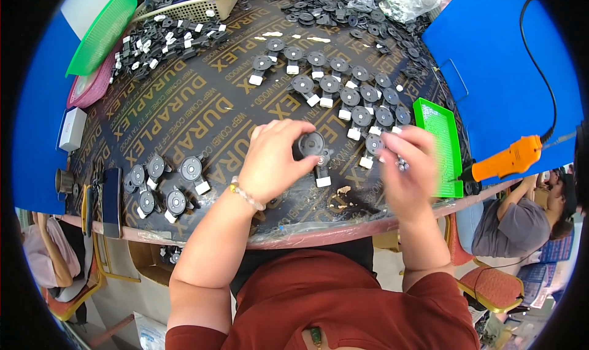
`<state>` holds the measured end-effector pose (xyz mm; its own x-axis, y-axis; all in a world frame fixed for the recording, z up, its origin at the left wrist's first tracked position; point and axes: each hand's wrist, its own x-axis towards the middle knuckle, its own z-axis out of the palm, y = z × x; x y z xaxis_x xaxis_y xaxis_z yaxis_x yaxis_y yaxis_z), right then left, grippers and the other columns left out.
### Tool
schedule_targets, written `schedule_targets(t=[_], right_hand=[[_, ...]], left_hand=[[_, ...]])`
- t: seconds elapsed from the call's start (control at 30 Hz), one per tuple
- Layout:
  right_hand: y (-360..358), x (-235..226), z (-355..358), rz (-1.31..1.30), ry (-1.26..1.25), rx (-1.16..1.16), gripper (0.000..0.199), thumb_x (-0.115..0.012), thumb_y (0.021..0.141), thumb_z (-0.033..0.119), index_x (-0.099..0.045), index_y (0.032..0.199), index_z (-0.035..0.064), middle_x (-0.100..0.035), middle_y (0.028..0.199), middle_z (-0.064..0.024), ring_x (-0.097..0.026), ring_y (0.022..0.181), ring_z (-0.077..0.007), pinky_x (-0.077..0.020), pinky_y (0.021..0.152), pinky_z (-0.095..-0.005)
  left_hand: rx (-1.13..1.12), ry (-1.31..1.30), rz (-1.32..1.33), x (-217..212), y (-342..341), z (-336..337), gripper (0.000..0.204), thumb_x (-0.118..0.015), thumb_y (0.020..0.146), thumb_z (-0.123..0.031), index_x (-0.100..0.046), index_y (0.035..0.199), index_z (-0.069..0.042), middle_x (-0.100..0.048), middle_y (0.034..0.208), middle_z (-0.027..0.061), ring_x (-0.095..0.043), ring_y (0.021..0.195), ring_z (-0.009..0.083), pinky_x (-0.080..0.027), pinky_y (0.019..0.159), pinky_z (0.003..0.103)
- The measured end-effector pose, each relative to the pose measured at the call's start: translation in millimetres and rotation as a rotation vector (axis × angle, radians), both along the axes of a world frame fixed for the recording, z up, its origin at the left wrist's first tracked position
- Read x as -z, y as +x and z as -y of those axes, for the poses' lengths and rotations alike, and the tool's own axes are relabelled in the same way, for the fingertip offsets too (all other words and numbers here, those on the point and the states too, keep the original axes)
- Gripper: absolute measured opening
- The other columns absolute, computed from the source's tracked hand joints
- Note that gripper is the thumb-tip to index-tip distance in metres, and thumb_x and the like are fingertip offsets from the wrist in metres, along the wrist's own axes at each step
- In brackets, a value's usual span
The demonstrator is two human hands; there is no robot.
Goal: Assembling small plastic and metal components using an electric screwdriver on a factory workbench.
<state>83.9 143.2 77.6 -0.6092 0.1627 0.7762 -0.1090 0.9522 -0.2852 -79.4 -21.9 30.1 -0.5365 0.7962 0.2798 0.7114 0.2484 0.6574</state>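
Observation:
My left hand (274,160) pinches a black round plastic part (314,147) with a white connector end, holding it on the dark printed board (202,114) near the front edge. My right hand (408,166) is blurred just to the right of it, fingers curled around what looks like a few small screws (402,163). Behind my hands lie rows of the same black round parts (343,86) with white ends. Several more of them (162,187) lie in a group at the front left.
A green tray (440,144) sits right of my right hand, and an orange electric screwdriver (509,160) hangs beyond it. Baskets (101,34) and heaps of black parts (331,6) fill the back. A phone (111,201) lies front left. Another person (521,218) sits at lower right.

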Motion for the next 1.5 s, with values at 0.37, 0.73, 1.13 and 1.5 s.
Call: schedule_targets(t=[0.37,0.73,1.13,1.5], right_hand=[[125.6,-43.8,-57.6,-0.473,-0.158,0.418,0.084,-0.071,0.083,0.009,-0.018,0.146,-0.0038,-0.045,0.137,-0.0247,-0.062,0.104,-0.0292,-0.0510,0.094,-0.0385],[128.0,-23.3,-63.5,-0.343,-0.842,-0.129,0.070,-0.072,0.086,0.031,-0.040,0.136,-0.0076,-0.061,0.096,-0.0139,-0.060,0.073,-0.0156,-0.0490,0.068,-0.0266],[108.6,-20.6,-48.4,-0.311,-0.857,-0.169,0.065,-0.074,0.084,0.034,-0.048,0.128,-0.0068,-0.062,0.095,-0.0154,-0.059,0.075,-0.0173,-0.0489,0.069,-0.0287],[108.6,-16.0,-49.2,-0.347,-0.877,-0.170,0.062,-0.073,0.085,0.032,-0.049,0.128,-0.0063,-0.061,0.093,-0.0148,-0.059,0.076,-0.0176,-0.0482,0.069,-0.0290]], left_hand=[[0.109,-0.074,-0.161,3.7,22.7,-14.1,0.043,-0.079,0.070,-0.020,-0.065,0.109,-0.009,-0.064,0.104,0.0064,-0.056,0.107,0.0272,-0.038,0.097,0.040],[0.161,-0.095,0.172,-0.3,20.1,-14.6,0.045,-0.076,0.071,-0.009,-0.061,0.113,-0.004,-0.064,0.102,0.0118,-0.063,0.088,0.0287,-0.052,0.076,0.034],[0.217,-0.039,0.078,6.2,21.9,-17.8,0.051,-0.070,0.075,-0.006,-0.059,0.125,-0.009,-0.060,0.118,0.0139,-0.056,0.110,0.0322,-0.043,0.099,0.039],[0.139,0.027,-0.065,12.9,21.8,-25.5,0.048,-0.082,0.068,-0.023,-0.064,0.108,-0.003,-0.065,0.106,0.0117,-0.059,0.103,0.0316,-0.046,0.092,0.041]])
